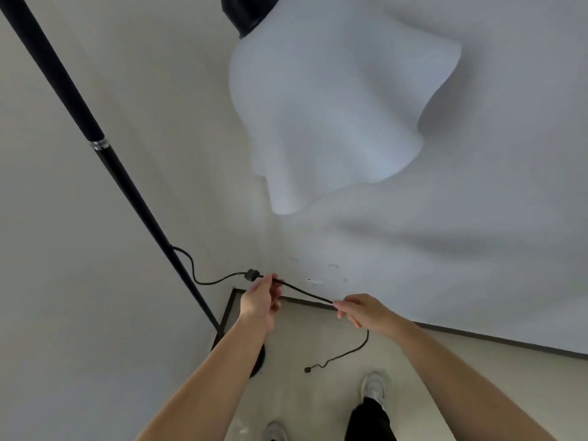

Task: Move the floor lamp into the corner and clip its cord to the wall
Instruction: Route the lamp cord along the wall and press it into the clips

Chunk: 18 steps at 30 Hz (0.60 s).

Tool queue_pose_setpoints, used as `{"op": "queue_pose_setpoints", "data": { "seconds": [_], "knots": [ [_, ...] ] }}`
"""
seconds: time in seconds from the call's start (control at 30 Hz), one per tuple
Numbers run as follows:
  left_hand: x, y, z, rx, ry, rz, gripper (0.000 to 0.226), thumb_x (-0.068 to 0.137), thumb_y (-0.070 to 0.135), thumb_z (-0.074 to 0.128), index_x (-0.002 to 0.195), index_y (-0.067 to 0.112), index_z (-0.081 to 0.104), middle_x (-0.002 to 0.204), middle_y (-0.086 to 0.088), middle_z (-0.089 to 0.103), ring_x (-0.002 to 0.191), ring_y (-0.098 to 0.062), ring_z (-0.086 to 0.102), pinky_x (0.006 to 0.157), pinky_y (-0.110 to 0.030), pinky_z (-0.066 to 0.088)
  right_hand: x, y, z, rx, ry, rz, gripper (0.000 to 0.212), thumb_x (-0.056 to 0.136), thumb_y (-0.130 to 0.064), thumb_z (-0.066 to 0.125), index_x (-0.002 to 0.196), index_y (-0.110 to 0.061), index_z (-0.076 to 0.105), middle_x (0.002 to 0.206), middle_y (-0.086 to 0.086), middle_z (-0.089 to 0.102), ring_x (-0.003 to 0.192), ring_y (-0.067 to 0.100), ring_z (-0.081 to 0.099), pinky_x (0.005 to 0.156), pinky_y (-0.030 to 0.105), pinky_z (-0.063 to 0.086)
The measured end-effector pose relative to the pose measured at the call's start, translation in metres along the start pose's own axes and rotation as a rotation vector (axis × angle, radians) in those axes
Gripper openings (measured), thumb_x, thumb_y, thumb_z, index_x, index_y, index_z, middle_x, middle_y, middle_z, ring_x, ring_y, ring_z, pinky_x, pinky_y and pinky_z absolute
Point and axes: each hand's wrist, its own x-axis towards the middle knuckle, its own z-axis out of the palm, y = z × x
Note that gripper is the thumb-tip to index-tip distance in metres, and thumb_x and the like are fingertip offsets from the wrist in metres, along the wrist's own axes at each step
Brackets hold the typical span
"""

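The floor lamp stands in the room corner: its black pole [121,173] slants from top left down to a round black base [258,361] partly hidden behind my left forearm. Its wavy white shade [331,116] hangs above. The black cord [305,292] leaves the pole, loops past an inline switch [252,274], and runs taut between my hands close to the right wall. My left hand [260,302] pinches the cord just right of the switch. My right hand [358,310] grips it farther along. The loose end with its plug [308,369] dangles near the floor.
Two white walls meet in the corner, edged by a dark baseboard [477,335]. Small pale marks or clips [313,281] sit low on the right wall; I cannot tell which. My feet in white shoes [374,386] stand on the beige floor.
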Motion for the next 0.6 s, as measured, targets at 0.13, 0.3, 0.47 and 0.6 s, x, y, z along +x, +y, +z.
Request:
{"op": "queue_pose_setpoints", "data": {
  "seconds": [0.13,0.3,0.47,0.6],
  "knots": [
    [0.02,-0.008,-0.021,-0.01,0.098,-0.002,0.015,0.095,0.021,0.063,0.084,0.016,0.072,0.083,-0.003,0.07,0.067,-0.012,0.061,0.057,-0.028,0.043,-0.021,0.043,0.03,-0.079,0.141,0.069,0.04,0.1,-0.051,0.047,0.078,-0.025,0.068,0.062,-0.011,0.056,0.055,0.008,0.052,0.059,0.028,0.038],
    [0.019,-0.027,-0.011,0.121,-0.147,-0.143,0.014,0.096,0.023,0.063,0.094,0.01,0.068,0.09,-0.006,0.067,0.074,-0.016,0.057,0.06,-0.03,0.04,-0.022,0.032,0.046,0.019,0.14,-0.005,0.036,0.103,-0.041,0.046,0.075,-0.023,0.061,0.055,-0.011,0.041,0.044,0.004,0.035,0.05,0.024,0.029],
    [0.01,-0.052,0.018,0.217,-0.361,-0.217,0.024,0.1,0.017,0.056,0.112,0.0,0.067,0.092,-0.011,0.066,0.066,-0.016,0.052,0.056,-0.029,0.037,-0.001,0.026,0.034,0.149,0.169,-0.046,0.038,0.1,-0.044,0.049,0.078,-0.018,0.065,0.047,-0.013,0.035,0.04,0.003,0.033,0.044,0.019,0.027],
    [0.011,-0.061,0.051,0.134,-0.244,-0.074,0.018,0.1,0.013,0.054,0.095,0.003,0.068,0.08,-0.008,0.062,0.066,-0.014,0.051,0.059,-0.026,0.04,0.009,0.06,0.021,0.266,0.17,-0.001,0.043,0.102,-0.05,0.045,0.077,-0.026,0.072,0.05,-0.012,0.037,0.042,0.004,0.036,0.048,0.023,0.028]
  ]
}}
